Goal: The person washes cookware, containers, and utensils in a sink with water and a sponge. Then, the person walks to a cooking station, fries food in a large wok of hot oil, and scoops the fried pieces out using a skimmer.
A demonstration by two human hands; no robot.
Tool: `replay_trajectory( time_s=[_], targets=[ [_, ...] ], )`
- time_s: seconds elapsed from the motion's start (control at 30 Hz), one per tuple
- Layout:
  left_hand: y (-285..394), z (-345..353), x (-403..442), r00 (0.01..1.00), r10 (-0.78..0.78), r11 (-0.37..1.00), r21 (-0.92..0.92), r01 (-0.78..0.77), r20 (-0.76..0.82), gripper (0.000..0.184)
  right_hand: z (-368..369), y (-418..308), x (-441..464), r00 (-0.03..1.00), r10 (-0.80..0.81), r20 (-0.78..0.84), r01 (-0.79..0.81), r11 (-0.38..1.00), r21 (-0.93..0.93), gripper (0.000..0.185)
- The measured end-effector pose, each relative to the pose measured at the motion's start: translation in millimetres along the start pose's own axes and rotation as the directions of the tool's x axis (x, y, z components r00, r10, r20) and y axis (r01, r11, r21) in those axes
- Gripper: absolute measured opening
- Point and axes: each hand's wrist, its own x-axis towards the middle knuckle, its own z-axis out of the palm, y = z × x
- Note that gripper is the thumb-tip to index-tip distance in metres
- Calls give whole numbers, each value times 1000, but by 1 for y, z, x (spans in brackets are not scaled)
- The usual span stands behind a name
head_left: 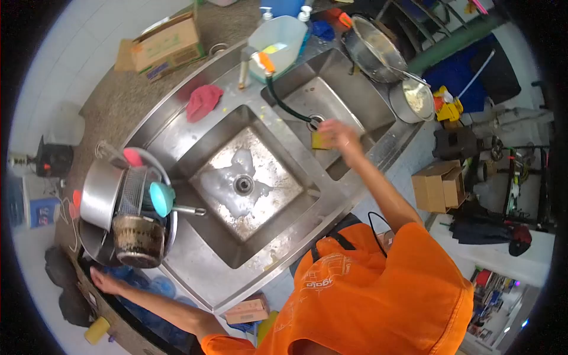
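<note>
Reaching beside the metal basin (92, 244), the left hand (105, 281) has its fingers loosely apart; touching cannot be told. Pots (139, 239) are piled in there, perhaps for saving space. Farther, the right hand (342, 139) is blurred, its grip unclear, near the sponge (319, 142) and the hose (276, 94), which bends toward the drain, maybe for guiding water.

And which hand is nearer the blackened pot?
Your left hand: it's near the pot, beside the big bowl holding it. Your right hand is farther off, over a sink basin.
</note>
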Motion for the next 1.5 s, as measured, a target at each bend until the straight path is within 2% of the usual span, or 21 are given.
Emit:
replay_trajectory(
  time_s=[0.03,0.07,0.1,0.17,0.27,0.37,0.4,0.5,0.57,0.63,0.7,0.83,0.93,1.03,1.1,1.17,1.27,1.37,1.4,1.43,1.5],
  targets=[
    [9,-8,0,951,254,965,-18,-261,-175,33,-40,-6,16,979,27,-201,-27,1000,3,51],
    [59,-11,-20,907,211,965,-70,-252,-363,30,-79,-19,37,928,59,-369,-45,998,46,56],
    [125,-14,-55,930,66,944,-278,-175,-361,30,-113,-31,58,848,100,-521,-59,994,95,61],
    [188,-19,-103,926,235,858,-385,-340,-295,32,-167,-59,98,720,183,-669,72,940,334,71],
    [240,-5,-181,907,421,702,-623,-345,-27,31,-214,-90,146,680,354,-642,130,804,580,67],
    [275,23,-280,888,388,749,-646,-148,246,27,-286,-40,200,958,57,-280,188,614,766,56],
    [286,35,-316,882,317,706,-708,27,350,24,-293,-31,216,907,146,-394,216,643,735,47],
    [306,58,-416,799,302,863,-506,3,520,17,-304,-24,217,810,286,-511,197,689,698,37],
    [322,66,-481,752,151,870,-448,207,641,17,-311,-26,200,856,242,-457,121,765,632,25],
    [338,74,-534,657,180,879,-420,227,732,22,-323,-19,185,872,190,-451,66,868,493,22],
    [342,87,-578,585,156,823,-432,369,796,18,-308,-51,148,862,226,-454,-19,909,416,20],
    [392,105,-637,424,36,813,-274,515,905,30,-279,-109,82,835,282,-473,-167,948,271,20],
    [418,120,-657,267,5,807,-161,568,964,48,-279,-77,63,869,217,-445,-207,976,71,20],
    [416,142,-680,26,-136,592,60,804,990,53,-268,-76,41,923,284,-261,-288,957,22,25],
    [405,161,-698,-85,-165,487,156,859,983,45,-272,37,46,932,125,-339,-200,960,-196,27],
    [379,176,-715,7,-296,717,217,663,955,37,-276,80,50,938,43,-343,-163,930,-329,30],
    [313,200,-749,-35,-401,642,308,702,916,29,-273,87,50,947,158,-278,-238,928,-285,35],
    [274,226,-773,-147,-419,677,416,607,896,23,-275,109,62,922,276,-271,-334,921,-200,38],
    [260,240,-786,-159,-425,611,411,677,891,19,-280,136,74,926,240,-290,-317,912,-258,39],
    [243,255,-795,-195,-454,626,467,624,869,20,-286,163,85,929,204,-308,-303,899,-316,40],
    [211,283,-804,-247,-525,637,568,521,815,22,-291,177,109,893,353,-279,-430,854,-292,42]
  ],
)
